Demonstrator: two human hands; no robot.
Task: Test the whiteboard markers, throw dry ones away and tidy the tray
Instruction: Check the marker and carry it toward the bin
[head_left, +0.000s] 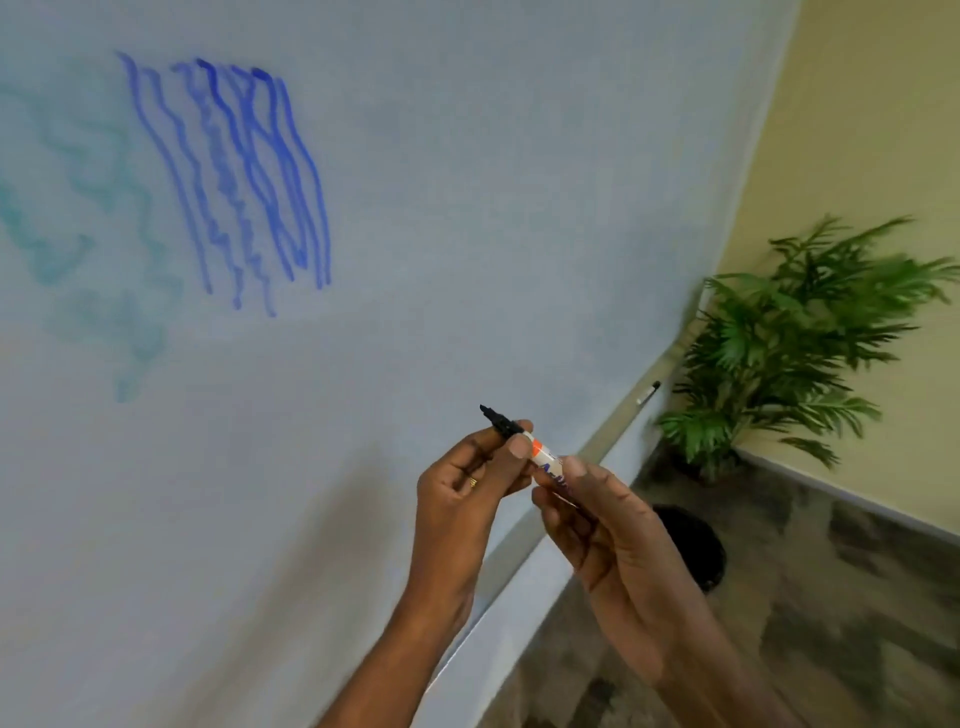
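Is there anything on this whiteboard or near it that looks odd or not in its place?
Nothing looks damaged. The teal marks at the left of the whiteboard are pale and smeared, unlike the sharp blue lines. A lone marker lies far along the tray. The held marker, between left hand and right hand, has no cap on.

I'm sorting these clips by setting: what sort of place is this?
Probably an office or meeting room: a large wall whiteboard with blue scribbles, a marker tray along its bottom edge, and a palm plant in the corner.
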